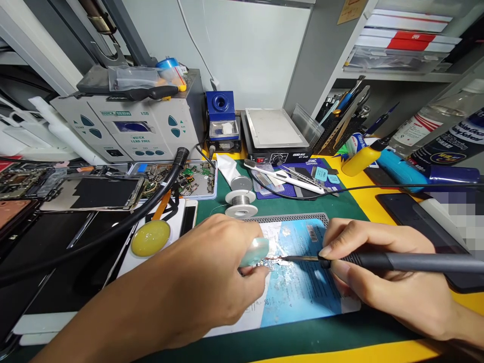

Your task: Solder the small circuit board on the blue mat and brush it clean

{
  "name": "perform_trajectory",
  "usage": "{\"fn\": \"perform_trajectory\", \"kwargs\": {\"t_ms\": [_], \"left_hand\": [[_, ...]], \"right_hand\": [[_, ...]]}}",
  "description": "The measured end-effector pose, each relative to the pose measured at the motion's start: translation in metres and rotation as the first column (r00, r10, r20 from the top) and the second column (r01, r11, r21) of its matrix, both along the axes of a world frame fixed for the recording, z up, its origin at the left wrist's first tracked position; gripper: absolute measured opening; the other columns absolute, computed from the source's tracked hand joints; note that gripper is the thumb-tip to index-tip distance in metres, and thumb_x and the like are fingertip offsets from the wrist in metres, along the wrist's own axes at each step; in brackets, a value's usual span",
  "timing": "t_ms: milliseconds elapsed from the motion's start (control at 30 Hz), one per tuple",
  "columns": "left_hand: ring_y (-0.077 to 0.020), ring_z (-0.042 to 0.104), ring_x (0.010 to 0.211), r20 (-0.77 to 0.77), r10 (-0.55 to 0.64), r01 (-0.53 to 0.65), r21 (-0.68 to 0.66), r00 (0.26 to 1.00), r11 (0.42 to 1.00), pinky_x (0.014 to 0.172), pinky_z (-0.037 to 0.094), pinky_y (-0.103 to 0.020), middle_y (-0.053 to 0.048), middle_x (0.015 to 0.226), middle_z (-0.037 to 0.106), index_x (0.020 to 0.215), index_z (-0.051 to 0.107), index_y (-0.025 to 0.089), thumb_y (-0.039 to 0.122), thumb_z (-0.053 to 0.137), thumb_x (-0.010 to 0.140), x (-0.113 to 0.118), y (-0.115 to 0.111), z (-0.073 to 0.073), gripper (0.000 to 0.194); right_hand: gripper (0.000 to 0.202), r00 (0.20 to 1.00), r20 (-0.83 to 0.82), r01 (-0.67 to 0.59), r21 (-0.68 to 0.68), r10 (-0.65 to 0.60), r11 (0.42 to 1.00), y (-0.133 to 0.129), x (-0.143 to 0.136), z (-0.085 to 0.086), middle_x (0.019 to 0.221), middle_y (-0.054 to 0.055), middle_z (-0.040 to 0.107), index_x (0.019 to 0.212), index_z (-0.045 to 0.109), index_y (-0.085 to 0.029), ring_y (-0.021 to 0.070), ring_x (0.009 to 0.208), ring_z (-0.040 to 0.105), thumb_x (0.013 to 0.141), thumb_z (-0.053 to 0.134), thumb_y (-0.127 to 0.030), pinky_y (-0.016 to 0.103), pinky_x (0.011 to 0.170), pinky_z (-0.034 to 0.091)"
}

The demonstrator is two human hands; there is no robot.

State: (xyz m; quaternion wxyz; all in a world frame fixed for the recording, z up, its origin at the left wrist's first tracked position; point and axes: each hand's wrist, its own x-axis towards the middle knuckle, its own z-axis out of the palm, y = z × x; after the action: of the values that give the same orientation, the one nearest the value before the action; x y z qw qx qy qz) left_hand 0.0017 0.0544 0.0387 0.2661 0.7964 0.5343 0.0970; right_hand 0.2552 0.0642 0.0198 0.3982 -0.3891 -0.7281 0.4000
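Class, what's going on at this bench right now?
A person's right hand grips a soldering iron, its tip at a small metallic part over a blue-and-white card. The left hand, a teal cover on one fingertip, is at that part too; its exact grip is hard to tell. A spool of wire stands behind the card.

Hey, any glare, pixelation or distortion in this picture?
Head view: a pale patch, likely glare, on the blue card; bright reflections on the yellow disc; blocky pixels at the right edge; the shelf upright leans outward, suggesting wide-angle distortion.
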Motion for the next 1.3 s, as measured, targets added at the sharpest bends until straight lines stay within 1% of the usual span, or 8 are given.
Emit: {"fn": "perform_trajectory", "kwargs": {"t_ms": [133,233,500,733,867,967,1133,1300], "left_hand": [[-0.0124,0.049,0.067,-0.002,0.003,-0.003,0.001,1.000,1.000,0.052,0.030,-0.027,0.006,0.071,0.058,0.065,0.049,0.024,0.038,0.058,0.085,-0.0006,-0.0002,-0.0011,0.026],[-0.0129,0.050,0.070,-0.001,-0.005,0.005,0.002,1.000,1.000,0.054,0.031,-0.027,0.006,0.072,0.059,0.065,0.049,0.023,0.036,0.058,0.085,-0.0009,0.0004,-0.0010,0.025],[-0.0137,0.052,0.073,-0.011,0.005,-0.005,-0.035,1.000,0.999,0.056,0.031,-0.028,0.005,0.071,0.059,0.064,0.046,0.022,0.034,0.056,0.086,-0.0007,-0.0013,0.0007,0.027],[-0.0125,0.048,0.064,0.009,-0.018,0.019,-0.027,1.000,0.999,0.054,0.031,-0.028,0.006,0.070,0.058,0.065,0.048,0.023,0.035,0.055,0.087,0.0008,0.0018,0.0028,0.026],[-0.0121,0.048,0.064,0.007,-0.016,0.016,-0.043,1.000,0.999,0.053,0.031,-0.028,0.006,0.071,0.058,0.066,0.049,0.023,0.036,0.055,0.087,-0.0012,0.0006,0.0019,0.026],[-0.0116,0.046,0.061,0.000,-0.006,0.006,-0.059,1.000,0.998,0.053,0.030,-0.028,0.006,0.074,0.059,0.068,0.050,0.023,0.038,0.055,0.088,-0.0020,-0.0009,0.0003,0.025],[-0.0106,0.042,0.055,0.005,-0.005,0.005,-0.061,1.000,0.998,0.052,0.030,-0.028,0.007,0.070,0.057,0.067,0.048,0.023,0.038,0.055,0.088,-0.0015,-0.0007,0.0005,0.027],[-0.0115,0.045,0.059,0.000,-0.007,0.007,-0.047,1.000,0.999,0.052,0.031,-0.028,0.006,0.068,0.058,0.065,0.047,0.023,0.036,0.055,0.087,0.0002,0.0012,0.0028,0.027]], "right_hand": [[0.025,1.000,-0.009,0.000,0.004,0.000,1.000,0.0001,-0.0008,0.0003,0.066,-0.003,0.063,0.077,0.069,-0.023,0.0089,0.053,0.057,0.074,0.063,0.000,0.017,0.044,0.043],[0.024,1.000,-0.001,0.002,0.014,-0.002,1.000,-0.0003,-0.0014,0.0011,0.064,-0.002,0.063,0.077,0.070,-0.023,0.0096,0.052,0.057,0.074,0.064,0.000,0.018,0.046,0.045],[0.024,1.000,-0.006,0.012,0.028,-0.012,1.000,-0.0005,-0.0023,0.0016,0.063,-0.002,0.064,0.076,0.070,-0.023,0.0112,0.054,0.058,0.073,0.065,0.000,0.019,0.047,0.045],[0.023,1.000,0.005,0.013,0.037,-0.013,0.999,-0.0021,-0.0022,0.0014,0.062,-0.002,0.063,0.076,0.069,-0.023,0.0108,0.054,0.057,0.074,0.065,-0.001,0.020,0.048,0.046],[0.025,1.000,0.006,0.001,0.037,-0.002,0.999,-0.0011,-0.0033,0.0021,0.062,-0.003,0.063,0.077,0.069,-0.024,0.0104,0.055,0.058,0.074,0.064,0.000,0.019,0.049,0.046],[0.024,1.000,0.014,0.016,0.044,-0.017,0.999,0.0000,-0.0043,0.0026,0.060,-0.003,0.063,0.077,0.069,-0.024,0.0106,0.053,0.057,0.074,0.064,-0.001,0.020,0.050,0.047],[0.023,0.999,0.017,0.044,0.078,-0.045,0.996,-0.0004,-0.0083,0.0056,0.060,-0.002,0.065,0.074,0.069,-0.023,0.0111,0.052,0.059,0.072,0.065,-0.001,0.019,0.047,0.047],[0.023,0.999,0.024,0.027,0.067,-0.028,0.997,-0.0008,-0.0088,0.0081,0.058,-0.002,0.063,0.073,0.069,-0.022,0.0117,0.051,0.058,0.071,0.066,0.000,0.021,0.048,0.048]]}}
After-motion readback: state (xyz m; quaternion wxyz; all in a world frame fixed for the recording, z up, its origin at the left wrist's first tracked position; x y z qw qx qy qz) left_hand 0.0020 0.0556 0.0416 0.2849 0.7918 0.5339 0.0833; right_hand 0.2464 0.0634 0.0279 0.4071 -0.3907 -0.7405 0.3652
